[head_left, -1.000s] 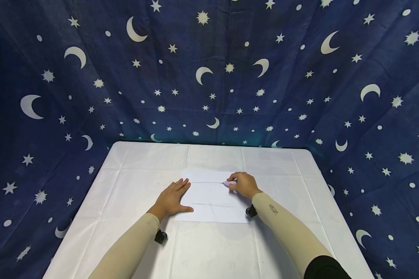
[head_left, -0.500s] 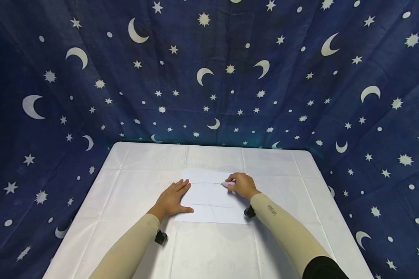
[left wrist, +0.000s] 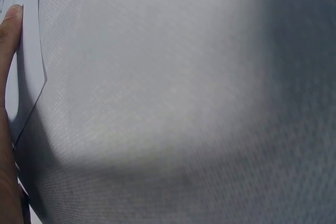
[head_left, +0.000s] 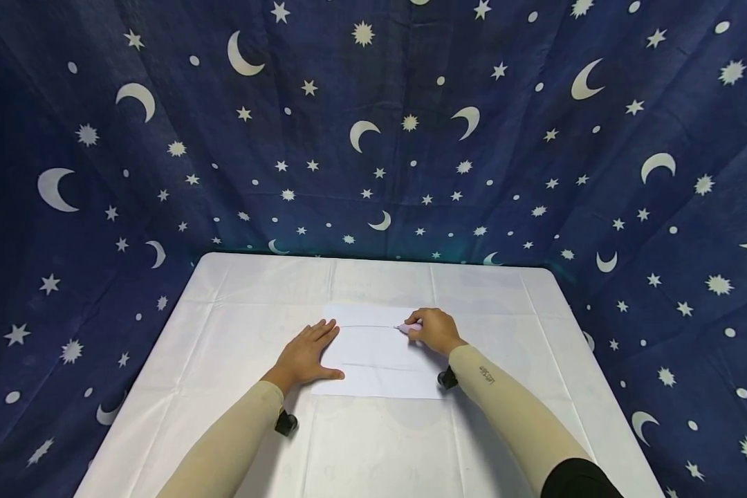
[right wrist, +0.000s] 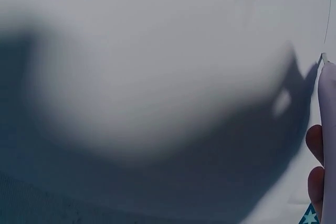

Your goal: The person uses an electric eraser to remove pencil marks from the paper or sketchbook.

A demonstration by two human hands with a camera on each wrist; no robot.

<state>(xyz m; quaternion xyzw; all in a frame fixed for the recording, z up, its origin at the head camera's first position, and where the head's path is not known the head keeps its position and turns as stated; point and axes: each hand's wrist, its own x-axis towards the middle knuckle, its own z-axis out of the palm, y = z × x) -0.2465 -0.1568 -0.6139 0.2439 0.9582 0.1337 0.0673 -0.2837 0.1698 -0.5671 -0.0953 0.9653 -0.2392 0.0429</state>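
A white sheet of paper (head_left: pixel 373 349) lies on the table, with one thin line near its far side and a fainter one nearer. My left hand (head_left: pixel 305 354) rests spread on the sheet's left edge, thumb apart; its thumb (left wrist: pixel 11 30) shows at the left of its wrist view. In my right hand (head_left: pixel 436 330) is a thick lavender pen-like tool (right wrist: pixel 328 108), pinched between thumb and fingers. Its short grey tip points left, close to the right end of the far line. A small gap separates tip and line in the right wrist view. The tool's exact kind is unclear.
The table (head_left: pixel 243 297) wears a creased white cloth. Behind it and along both sides hangs a dark blue curtain (head_left: pixel 373 83) with moons and stars. Small black cameras (head_left: pixel 286 423) sit under both wrists, above the cloth.
My right hand shifts very slightly left, then back right, with the tool still pinched. My left hand stays in place on the paper. Both lines look the same.
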